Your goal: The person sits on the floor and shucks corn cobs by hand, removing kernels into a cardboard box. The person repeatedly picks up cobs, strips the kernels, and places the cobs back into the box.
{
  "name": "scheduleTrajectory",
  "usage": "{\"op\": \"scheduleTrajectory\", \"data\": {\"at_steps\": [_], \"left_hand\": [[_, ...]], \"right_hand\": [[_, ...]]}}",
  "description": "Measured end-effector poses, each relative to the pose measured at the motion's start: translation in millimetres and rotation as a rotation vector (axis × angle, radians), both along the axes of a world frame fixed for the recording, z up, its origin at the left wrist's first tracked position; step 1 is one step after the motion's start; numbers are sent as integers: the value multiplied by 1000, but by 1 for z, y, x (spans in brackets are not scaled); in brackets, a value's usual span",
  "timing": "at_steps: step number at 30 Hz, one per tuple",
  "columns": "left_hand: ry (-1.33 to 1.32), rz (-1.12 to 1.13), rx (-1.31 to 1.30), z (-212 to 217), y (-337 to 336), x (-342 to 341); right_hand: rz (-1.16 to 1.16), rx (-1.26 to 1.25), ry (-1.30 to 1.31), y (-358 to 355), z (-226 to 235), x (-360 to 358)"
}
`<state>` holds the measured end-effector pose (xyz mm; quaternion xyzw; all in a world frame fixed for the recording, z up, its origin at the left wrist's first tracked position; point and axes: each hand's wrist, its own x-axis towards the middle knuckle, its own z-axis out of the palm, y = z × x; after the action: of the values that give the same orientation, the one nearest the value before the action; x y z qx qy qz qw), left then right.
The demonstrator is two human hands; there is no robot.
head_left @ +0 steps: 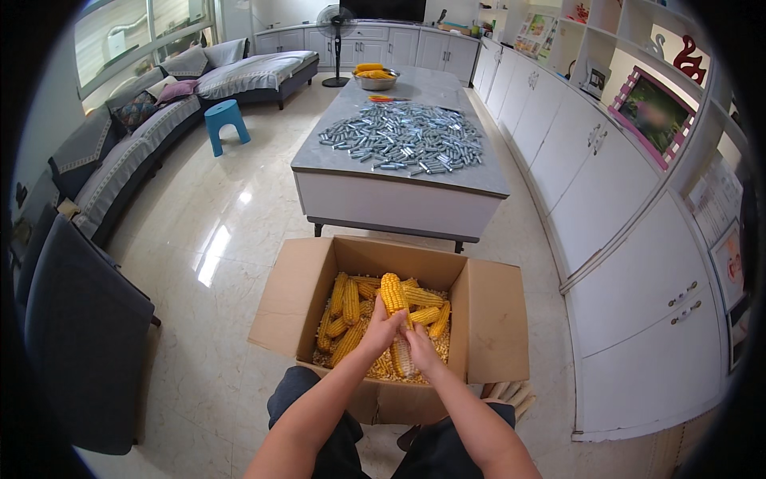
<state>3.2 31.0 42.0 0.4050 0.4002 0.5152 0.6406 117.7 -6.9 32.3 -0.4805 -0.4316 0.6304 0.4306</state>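
Gripping one corn cob (393, 297) with both hands above the box (495, 319).
Left hand (381, 329) pinches its middle; right hand (418, 348) wraps its lower end; more cobs (345, 307) lie inside.

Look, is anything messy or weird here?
Yes. Loose kernels litter the bottom of the box around the cobs. The cob in both hands is half bare. A big heap of small metal tubes is strewn across the table.
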Motion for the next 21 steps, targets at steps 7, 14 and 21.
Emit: {"op": "scheduleTrajectory", "data": {"at_steps": [7, 14, 21], "left_hand": [[0, 98, 69, -7, 0, 5], [-156, 76, 28, -6, 1, 5], [-100, 108, 11, 0, -3, 8]], "right_hand": [[-19, -30, 123, 1, -8, -2], [-43, -57, 145, 0, 8, -6], [-47, -128, 216, -1, 16, -3]]}}
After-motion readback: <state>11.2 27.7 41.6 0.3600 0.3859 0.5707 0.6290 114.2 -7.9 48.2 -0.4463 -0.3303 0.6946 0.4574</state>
